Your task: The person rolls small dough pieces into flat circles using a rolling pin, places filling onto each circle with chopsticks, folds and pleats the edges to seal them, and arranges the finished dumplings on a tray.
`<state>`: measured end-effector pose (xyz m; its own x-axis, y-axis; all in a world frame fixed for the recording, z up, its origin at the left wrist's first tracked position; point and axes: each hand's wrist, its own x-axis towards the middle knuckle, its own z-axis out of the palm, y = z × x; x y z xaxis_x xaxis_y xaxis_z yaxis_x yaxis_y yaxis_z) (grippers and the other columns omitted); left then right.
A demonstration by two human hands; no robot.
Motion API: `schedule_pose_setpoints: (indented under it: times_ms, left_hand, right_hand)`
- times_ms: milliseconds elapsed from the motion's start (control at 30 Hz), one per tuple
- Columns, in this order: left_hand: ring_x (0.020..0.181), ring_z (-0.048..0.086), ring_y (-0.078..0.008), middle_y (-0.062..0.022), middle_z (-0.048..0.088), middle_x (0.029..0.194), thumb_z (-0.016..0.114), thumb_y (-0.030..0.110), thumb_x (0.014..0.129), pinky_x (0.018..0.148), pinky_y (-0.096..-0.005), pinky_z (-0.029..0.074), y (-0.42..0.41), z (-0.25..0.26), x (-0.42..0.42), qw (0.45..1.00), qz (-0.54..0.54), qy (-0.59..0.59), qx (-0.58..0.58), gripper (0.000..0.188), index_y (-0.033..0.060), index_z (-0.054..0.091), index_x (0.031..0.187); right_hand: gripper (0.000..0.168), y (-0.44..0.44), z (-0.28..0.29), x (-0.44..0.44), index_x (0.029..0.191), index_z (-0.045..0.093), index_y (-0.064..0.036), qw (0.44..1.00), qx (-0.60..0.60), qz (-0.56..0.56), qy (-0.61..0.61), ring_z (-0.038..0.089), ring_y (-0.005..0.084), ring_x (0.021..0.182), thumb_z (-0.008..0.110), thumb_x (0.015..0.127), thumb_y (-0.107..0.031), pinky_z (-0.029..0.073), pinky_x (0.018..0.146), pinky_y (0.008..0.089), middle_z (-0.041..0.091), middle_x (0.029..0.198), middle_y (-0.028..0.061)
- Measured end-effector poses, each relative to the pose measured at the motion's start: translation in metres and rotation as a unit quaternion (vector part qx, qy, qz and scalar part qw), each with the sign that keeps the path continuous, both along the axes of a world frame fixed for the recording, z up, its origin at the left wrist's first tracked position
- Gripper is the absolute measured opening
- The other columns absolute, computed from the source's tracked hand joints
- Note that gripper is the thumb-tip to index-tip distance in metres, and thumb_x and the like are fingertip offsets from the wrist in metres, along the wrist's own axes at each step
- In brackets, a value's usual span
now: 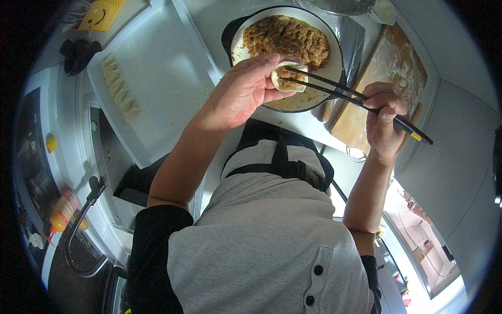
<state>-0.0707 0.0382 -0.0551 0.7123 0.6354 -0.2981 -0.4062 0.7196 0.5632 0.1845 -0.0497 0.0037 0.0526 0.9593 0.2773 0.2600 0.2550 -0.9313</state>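
My left hand (247, 88) holds a round dough wrapper (276, 80) on its fingers, above the near part of a white-lined pan (333, 74). Filling (285, 74) lies in the middle of the wrapper. Black chopsticks (353, 98) are gripped in my right hand (384, 117), and their tips touch the filling. A large mound of brown minced filling (286, 37) covers the far part of the pan. On the left, a row of several folded dumplings (119, 90) lies along the left side of a white tray (157, 70).
A floured wooden board (361, 117) stands at the right, with a rolling pin's end (324, 112) beside the pan. A metal bowl (341, 4) sits at the back. A sink faucet (72, 235) and a sauce bottle (62, 212) are at the lower left.
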Motion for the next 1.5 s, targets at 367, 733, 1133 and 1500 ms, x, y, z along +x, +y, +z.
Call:
schedule_pose_setpoints:
  times_ms: [367,733,1133,1500]
  left_hand:
    - [0.121,0.057,-0.0251,-0.0190,0.058,0.130,0.039,0.028,0.104,0.103,-0.0416,0.047,-0.001,-0.003,0.003,1.000,-0.012,0.007,0.015,0.041,-0.0004,0.054,0.129]
    - [0.123,0.055,-0.0248,-0.0173,0.058,0.131,0.033,0.023,0.105,0.105,-0.0429,0.046,-0.004,-0.003,0.006,1.000,-0.009,0.006,-0.015,0.039,-0.0003,0.052,0.130]
    - [0.127,0.052,-0.0271,-0.0200,0.052,0.137,0.032,0.019,0.105,0.108,-0.0430,0.043,-0.010,0.000,0.011,0.999,0.000,-0.002,-0.040,0.038,-0.0014,0.048,0.133]
    - [0.128,0.050,-0.0277,-0.0219,0.050,0.138,0.035,0.019,0.104,0.110,-0.0421,0.041,-0.009,-0.004,0.011,0.999,0.009,-0.029,-0.045,0.040,-0.0057,0.045,0.134]
  right_hand:
    - [0.030,0.001,-0.029,-0.005,0.091,0.064,-0.001,0.987,0.027,-0.009,0.160,0.063,0.0254,0.090,0.054,0.098,-0.028,0.053,0.080,0.0399,0.064,0.088,0.0128]
    - [0.042,-0.005,-0.040,-0.008,0.089,0.059,0.000,0.940,-0.094,-0.054,0.325,0.066,0.0247,0.080,0.041,0.103,-0.035,0.059,0.076,0.0357,0.060,0.096,0.0174]
    - [0.044,-0.006,-0.041,-0.008,0.090,0.060,0.000,0.927,-0.101,-0.062,0.355,0.067,0.0235,0.082,0.040,0.103,-0.037,0.059,0.075,0.0343,0.062,0.096,0.0160]
    - [0.043,-0.009,-0.040,-0.006,0.090,0.060,0.002,0.926,-0.091,-0.045,0.364,0.068,0.0243,0.084,0.041,0.103,-0.035,0.060,0.078,0.0345,0.060,0.098,0.0164]
